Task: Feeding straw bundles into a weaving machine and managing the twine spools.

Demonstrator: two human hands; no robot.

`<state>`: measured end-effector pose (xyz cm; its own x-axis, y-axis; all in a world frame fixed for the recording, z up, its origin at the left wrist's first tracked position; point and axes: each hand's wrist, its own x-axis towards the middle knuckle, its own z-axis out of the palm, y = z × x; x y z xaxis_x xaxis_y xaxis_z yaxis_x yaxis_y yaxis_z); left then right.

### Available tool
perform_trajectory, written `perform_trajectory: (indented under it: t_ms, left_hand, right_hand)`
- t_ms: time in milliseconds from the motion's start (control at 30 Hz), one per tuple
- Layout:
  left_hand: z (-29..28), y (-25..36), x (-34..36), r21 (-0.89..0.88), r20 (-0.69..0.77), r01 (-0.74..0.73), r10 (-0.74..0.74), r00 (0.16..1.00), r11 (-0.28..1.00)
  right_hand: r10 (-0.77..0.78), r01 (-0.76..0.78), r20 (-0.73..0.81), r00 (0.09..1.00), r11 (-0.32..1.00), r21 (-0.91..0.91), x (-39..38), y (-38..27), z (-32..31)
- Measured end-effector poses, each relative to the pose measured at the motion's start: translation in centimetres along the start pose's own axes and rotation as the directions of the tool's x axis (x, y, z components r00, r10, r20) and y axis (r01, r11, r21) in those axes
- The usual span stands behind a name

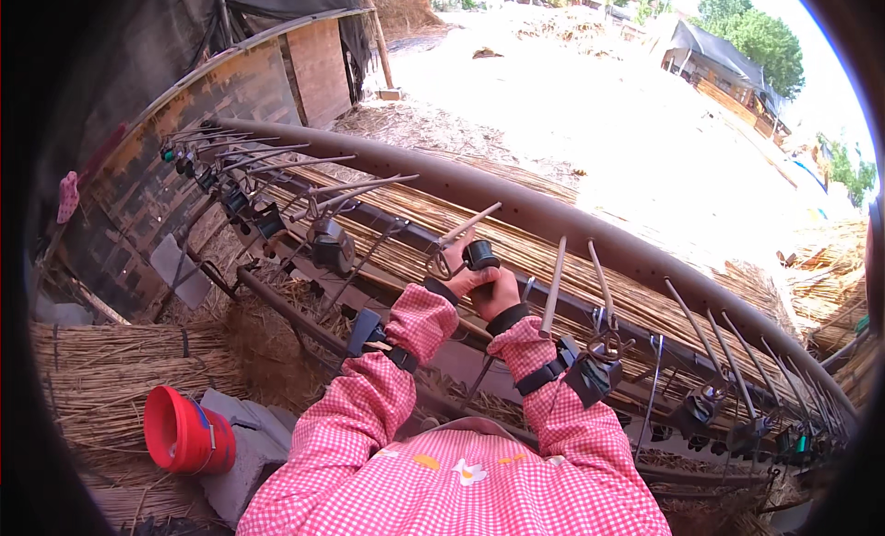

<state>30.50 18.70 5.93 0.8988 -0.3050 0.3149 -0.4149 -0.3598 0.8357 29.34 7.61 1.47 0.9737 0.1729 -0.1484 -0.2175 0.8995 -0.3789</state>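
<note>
My left hand (461, 270) and my right hand (498, 294) meet at the near edge of a long rack of reed stalks (419, 212). Between them is a dark spool (480, 254), which looks like a thread spool. Fingers of both hands are closed about its lower side, and the right hand's fingers are mostly hidden. Just left of my left hand, a wire hook (441, 261) hangs at the end of a wooden peg (470, 224). Similar dark weights or spools (332, 245) hang along the near side, one of them (593, 379) below my right forearm.
A thick brown pipe (553, 204) runs along the rack's far side, with several wooden pegs resting against it. Lower left, a red bucket (189, 432) stands by grey blocks (241, 448) and bundled reeds (120, 361). A patchy board wall (230, 94) rises at left.
</note>
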Motion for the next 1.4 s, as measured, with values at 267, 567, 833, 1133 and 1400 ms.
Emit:
perform_trajectory:
  t_ms: [267, 567, 833, 1133, 1400]
  left_hand:
    - [-3.2, 1.5, -4.0, 0.499, -0.016, 0.037, -0.033, 0.999, 0.866]
    - [-4.7, -2.4, -23.7, 0.73, 0.304, -0.092, -0.201, 0.931, 0.678]
    - [-6.9, 1.4, -24.5, 0.502, 0.051, -0.095, 0.08, 0.995, 0.86]
    - [-11.0, 17.1, -8.7, 0.082, -0.454, -0.672, 0.628, 0.632, 0.736]
    - [-10.0, 16.4, -12.5, 0.323, -0.345, -0.457, 0.553, 0.758, 0.829]
  right_hand:
    - [-0.112, 0.399, 0.413, 0.904, -0.13, -0.908, -6.9, -3.0, 1.2]
    - [-0.383, -0.067, 0.471, 0.795, -0.827, -0.559, 3.4, -6.7, -2.4]
    - [-0.54, 0.13, 0.37, 0.756, -0.43, -0.893, 2.2, -6.6, -3.1]
    - [-0.452, 0.076, -0.042, 0.891, 0.24, -0.968, -6.4, -2.8, -3.4]
    - [-0.619, -0.095, -0.392, 0.681, 0.456, -0.885, -7.2, -9.9, -14.4]
